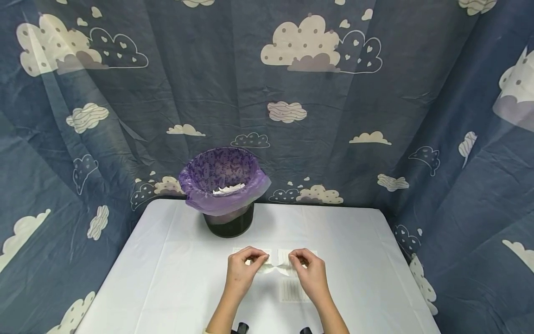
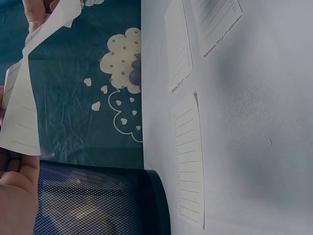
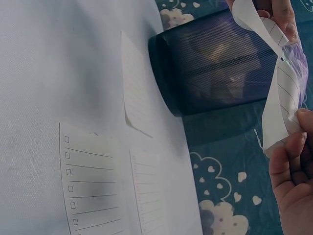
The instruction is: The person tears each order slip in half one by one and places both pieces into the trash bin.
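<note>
Lined paper sheet (image 2: pixel 23 112), pinched by left hand (image 1: pixel 241 271) and right hand (image 1: pixel 311 273), running crosswise between them, narrowest about midway.

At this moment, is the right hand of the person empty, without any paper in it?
No, the right wrist view shows the right hand pinching lined paper.

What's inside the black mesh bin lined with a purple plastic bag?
White paper pieces show inside the purple plastic bag lining the black mesh bin. The bag's near rim hides whatever lies lower, so the bottom can't be seen.
</note>
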Action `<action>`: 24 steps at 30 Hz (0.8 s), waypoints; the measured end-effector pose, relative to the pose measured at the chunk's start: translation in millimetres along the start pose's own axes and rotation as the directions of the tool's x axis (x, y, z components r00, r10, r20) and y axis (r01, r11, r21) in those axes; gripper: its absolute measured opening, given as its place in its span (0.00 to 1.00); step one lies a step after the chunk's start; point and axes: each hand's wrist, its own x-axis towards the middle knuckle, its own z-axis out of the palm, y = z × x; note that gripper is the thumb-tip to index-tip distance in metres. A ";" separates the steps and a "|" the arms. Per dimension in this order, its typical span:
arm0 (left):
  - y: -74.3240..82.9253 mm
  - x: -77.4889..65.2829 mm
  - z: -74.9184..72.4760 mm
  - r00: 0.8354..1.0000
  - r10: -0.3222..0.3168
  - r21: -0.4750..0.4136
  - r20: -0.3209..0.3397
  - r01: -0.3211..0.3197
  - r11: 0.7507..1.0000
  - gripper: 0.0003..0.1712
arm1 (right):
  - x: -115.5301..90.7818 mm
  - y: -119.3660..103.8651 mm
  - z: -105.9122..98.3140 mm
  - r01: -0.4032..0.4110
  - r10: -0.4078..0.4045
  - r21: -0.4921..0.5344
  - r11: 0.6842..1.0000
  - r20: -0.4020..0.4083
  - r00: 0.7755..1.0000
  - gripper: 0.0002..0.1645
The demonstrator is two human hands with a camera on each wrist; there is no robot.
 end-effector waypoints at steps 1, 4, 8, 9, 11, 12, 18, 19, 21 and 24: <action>0.0 0.0 -0.2 1.000 -0.004 -0.004 -0.002 0.004 1.000 0.04 | 0.2 -0.1 -0.1 0.001 -0.001 0.003 1.000 -0.001 1.000 0.04; -0.4 0.0 -0.4 1.000 -0.023 -0.029 -0.004 0.023 0.999 0.04 | 0.6 -0.2 -0.3 0.002 -0.002 0.010 1.000 -0.008 1.000 0.02; -1.6 -0.2 -0.7 0.999 -0.055 -0.059 -0.004 0.054 0.997 0.04 | 1.0 1.5 -0.3 0.002 -0.002 0.015 1.000 -0.012 1.000 0.03; -1.9 -0.1 -0.9 0.998 -0.056 -0.062 -0.008 0.056 0.997 0.04 | 1.0 2.2 -0.3 0.003 -0.002 0.017 1.000 -0.012 1.000 0.03; -1.9 -0.1 -1.4 0.998 -0.059 -0.066 -0.014 0.058 0.996 0.04 | 1.0 3.2 -1.5 0.000 0.000 0.022 1.000 -0.015 1.000 0.03; -2.1 0.1 -1.7 0.998 -0.057 -0.064 -0.019 0.055 0.996 0.04 | 1.0 3.8 -2.2 -0.003 0.003 0.022 1.000 -0.017 1.000 0.03; -4.1 1.3 -3.8 0.997 -0.063 -0.065 -0.037 0.061 0.996 0.04 | 0.9 6.3 -6.4 -0.003 0.004 0.020 1.000 -0.034 0.999 0.03; -4.1 1.4 -4.1 0.997 -0.068 -0.069 -0.037 0.066 0.995 0.04 | 0.9 6.5 -6.7 0.001 0.000 0.019 1.000 -0.035 0.999 0.03; -3.7 1.3 -4.7 0.997 -0.075 -0.075 -0.034 0.073 0.995 0.04 | 0.9 6.6 -7.0 0.000 0.001 0.022 1.000 -0.035 0.999 0.03; -2.9 1.2 -5.9 0.995 -0.091 -0.087 -0.030 0.088 0.992 0.04 | 1.0 6.5 -6.9 -0.007 0.007 0.015 1.000 -0.031 0.999 0.03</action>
